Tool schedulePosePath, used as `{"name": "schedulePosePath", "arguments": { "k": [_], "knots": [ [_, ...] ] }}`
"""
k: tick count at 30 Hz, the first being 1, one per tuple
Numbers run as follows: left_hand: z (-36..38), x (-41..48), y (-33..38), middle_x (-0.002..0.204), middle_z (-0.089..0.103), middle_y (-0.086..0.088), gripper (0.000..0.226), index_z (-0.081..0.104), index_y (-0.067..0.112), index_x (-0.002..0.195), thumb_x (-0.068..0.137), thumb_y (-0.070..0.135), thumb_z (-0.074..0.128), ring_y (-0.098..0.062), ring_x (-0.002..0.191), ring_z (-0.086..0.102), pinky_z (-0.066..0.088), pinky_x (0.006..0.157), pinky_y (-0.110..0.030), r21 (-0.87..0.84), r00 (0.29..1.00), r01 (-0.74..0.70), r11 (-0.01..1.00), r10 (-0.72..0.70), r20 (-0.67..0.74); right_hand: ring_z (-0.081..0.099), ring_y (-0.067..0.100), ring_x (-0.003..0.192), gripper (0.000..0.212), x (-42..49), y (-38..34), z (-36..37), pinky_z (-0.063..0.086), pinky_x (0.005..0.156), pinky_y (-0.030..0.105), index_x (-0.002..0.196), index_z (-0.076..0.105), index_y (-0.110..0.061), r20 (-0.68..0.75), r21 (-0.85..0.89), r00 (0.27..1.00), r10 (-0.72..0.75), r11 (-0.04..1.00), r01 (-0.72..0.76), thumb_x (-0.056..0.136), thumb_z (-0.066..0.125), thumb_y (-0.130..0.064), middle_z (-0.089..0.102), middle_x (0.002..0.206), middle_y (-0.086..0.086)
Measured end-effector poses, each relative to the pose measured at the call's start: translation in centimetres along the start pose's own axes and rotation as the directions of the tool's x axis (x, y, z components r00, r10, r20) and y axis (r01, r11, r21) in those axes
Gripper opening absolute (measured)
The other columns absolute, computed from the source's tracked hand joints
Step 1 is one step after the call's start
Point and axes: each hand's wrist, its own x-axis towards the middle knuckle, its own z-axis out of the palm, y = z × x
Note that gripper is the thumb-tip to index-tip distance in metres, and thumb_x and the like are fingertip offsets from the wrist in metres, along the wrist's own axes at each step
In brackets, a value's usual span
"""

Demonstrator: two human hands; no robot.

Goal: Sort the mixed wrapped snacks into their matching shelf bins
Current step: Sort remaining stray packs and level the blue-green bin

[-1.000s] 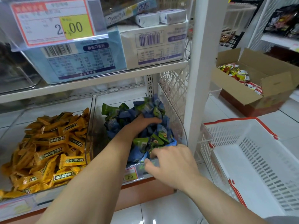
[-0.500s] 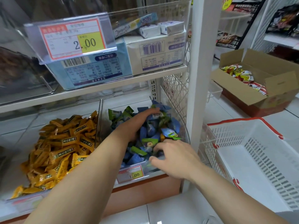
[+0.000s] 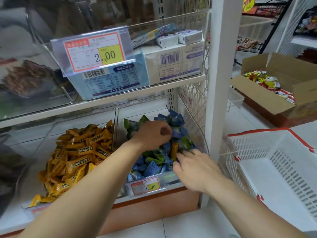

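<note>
On the bottom shelf, the right clear bin (image 3: 197, 133) holds a heap of blue and green wrapped snacks (image 3: 151, 167). One orange wrapped snack (image 3: 174, 150) stands among them, matching the orange wrapped snacks (image 3: 80, 155) that fill the clear bin on the left. My left hand (image 3: 152, 134) is deep in the right bin, its fingers curled round blue wrappers at the back of the heap. My right hand (image 3: 193, 169) lies at the bin's front right, with its fingers stretched toward the orange snack and touching the wrappers beside it.
A white shelf post (image 3: 221, 83) stands right of the bin. A white basket (image 3: 283, 169) with red handles sits on the floor at the right. Behind it is an open cardboard box (image 3: 267, 100) of red and yellow packets. Boxed goods (image 3: 111, 79) fill the shelf above.
My left hand has curled and pulled blue wrappers back, which uncovered the orange snack. My right hand has edged toward it. The camera has tilted upward.
</note>
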Motion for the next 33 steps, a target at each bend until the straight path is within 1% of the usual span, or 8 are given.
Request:
{"name": "schedulePosePath", "arguments": {
  "k": [3, 6, 10, 13, 19, 23, 28, 33],
  "knots": [
    [1.6, -0.5, -0.2, 0.11, 0.061, 0.015, 0.048, 0.059, 0.028, 0.123, 0.079, 0.035, 0.077, -0.007, 0.102, 0.059, 0.049, 0.088, -0.024, -0.056, 0.98, 0.017, 0.998, -0.006, 0.198, 0.05, 0.031, 0.11, 0.032, 0.4, -0.1, -0.3, 0.044, 0.087, 0.041, 0.101, 0.058, -0.019, 0.058, 0.001, 0.996, 0.071, 0.997, -0.071, 0.1, 0.03, -0.036, 0.062, 0.116, 0.005],
    [2.5, -0.5, -1.4, 0.129, 0.054, 0.007, 0.07, 0.051, 0.026, 0.134, 0.073, 0.045, 0.081, -0.012, 0.116, 0.054, 0.045, 0.092, -0.025, 0.075, 0.985, 0.024, 0.997, -0.036, 0.171, 0.051, 0.027, 0.109, 0.031, 0.6, -0.2, -0.3, 0.039, 0.077, 0.036, 0.094, 0.052, -0.022, 0.05, 0.04, 0.992, 0.117, 0.992, -0.119, 0.097, 0.031, -0.045, 0.063, 0.112, 0.005],
    [2.7, -0.3, -1.9, 0.141, 0.039, -0.002, 0.098, 0.036, 0.027, 0.145, 0.064, 0.06, 0.08, -0.024, 0.122, 0.05, 0.045, 0.097, -0.034, 0.19, 0.968, 0.139, 0.972, -0.174, 0.179, 0.053, 0.025, 0.108, 0.032, 0.9, -0.4, -0.5, 0.045, 0.079, 0.036, 0.113, 0.058, -0.017, -0.066, 0.162, 0.987, 0.144, 0.978, -0.132, 0.094, 0.045, -0.039, 0.06, 0.113, 0.004],
    [2.3, -0.3, -2.3, 0.136, 0.046, -0.001, 0.09, 0.044, 0.025, 0.141, 0.065, 0.053, 0.084, -0.02, 0.119, 0.052, 0.047, 0.098, -0.036, 0.092, 0.958, 0.181, 0.979, -0.197, 0.207, 0.057, 0.027, 0.108, 0.031, 2.1, -0.6, -0.6, 0.05, 0.08, 0.037, 0.121, 0.054, -0.016, -0.103, 0.266, 0.984, 0.144, 0.957, -0.113, 0.091, 0.053, -0.022, 0.059, 0.115, 0.006],
    [1.4, -1.6, -3.1, 0.12, 0.058, 0.014, 0.055, 0.053, 0.036, 0.122, 0.075, 0.04, 0.08, -0.003, 0.102, 0.056, 0.047, 0.088, -0.023, -0.132, 0.946, 0.234, 0.963, -0.194, 0.26, 0.052, 0.036, 0.123, 0.07, 6.1, -0.2, -0.3, 0.049, 0.098, 0.039, 0.148, 0.034, -0.016, 0.12, 0.292, 0.98, 0.159, 0.938, -0.188, 0.083, 0.061, -0.01, 0.041, 0.142, 0.017],
    [1.3, -1.9, -2.8, 0.104, 0.06, 0.017, 0.046, 0.057, 0.036, 0.116, 0.076, 0.028, 0.078, 0.003, 0.087, 0.055, 0.043, 0.072, -0.01, -0.125, 0.942, 0.203, 0.971, -0.159, 0.297, 0.058, 0.03, 0.113, 0.049, 7.7, -0.2, 0.6, 0.051, 0.093, 0.034, 0.132, 0.052, -0.014, 0.19, 0.284, 0.97, 0.153, 0.937, -0.203, 0.084, 0.062, -0.012, 0.05, 0.134, 0.014],
    [1.6, -2.1, -3.2, 0.125, 0.062, 0.007, 0.058, 0.06, 0.026, 0.128, 0.074, 0.025, 0.08, -0.013, 0.11, 0.059, 0.049, 0.095, -0.03, -0.081, 0.926, 0.229, 0.97, -0.192, 0.324, 0.064, 0.026, 0.095, 0.023, 7.8, -0.3, 0.7, 0.052, 0.072, 0.026, 0.105, 0.066, -0.008, 0.162, 0.268, 0.972, 0.171, 0.94, -0.21, 0.084, 0.056, -0.005, 0.067, 0.103, 0.011],
    [1.6, -2.0, -3.2, 0.125, 0.064, 0.007, 0.055, 0.061, 0.025, 0.128, 0.076, 0.023, 0.078, -0.012, 0.111, 0.059, 0.047, 0.096, -0.03, -0.091, 0.916, 0.22, 0.971, -0.173, 0.363, 0.062, 0.026, 0.103, 0.029, 6.8, 0.4, 0.3, 0.047, 0.075, 0.026, 0.113, 0.061, -0.015, 0.02, 0.39, 0.987, 0.161, 0.907, -0.156, 0.085, 0.064, -0.012, 0.066, 0.11, 0.006]
  ]
}}
